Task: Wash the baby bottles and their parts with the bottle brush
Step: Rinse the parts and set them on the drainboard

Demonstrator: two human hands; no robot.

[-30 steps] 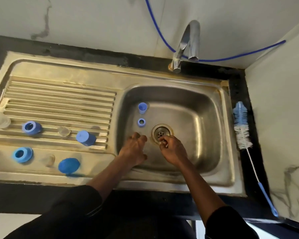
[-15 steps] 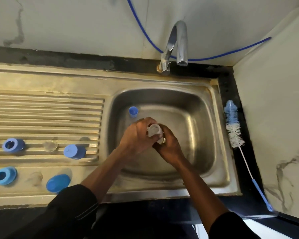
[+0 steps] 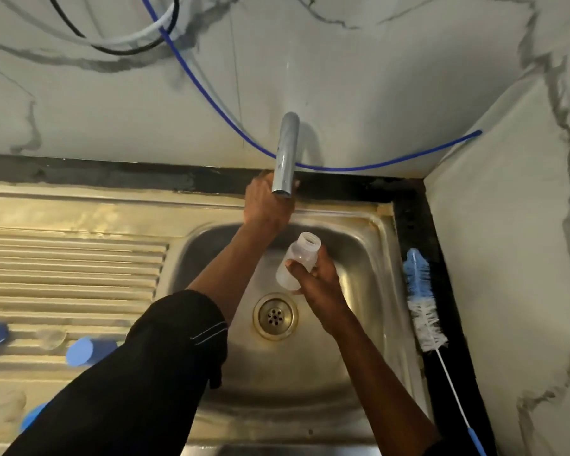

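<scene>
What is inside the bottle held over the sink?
Nothing visible: the bottle looks empty through its open neck and clear wall. The right hand grips its lower half, covering part of the base.

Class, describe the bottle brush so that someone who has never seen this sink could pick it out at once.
Find the steel sink; along its right rim a black counter strip runs beside the marble wall. The bottle brush lies lengthwise on it. Nothing else is so long and thin: blue bristles farthest, white bristles next, then wire stem, blue handle.
</scene>
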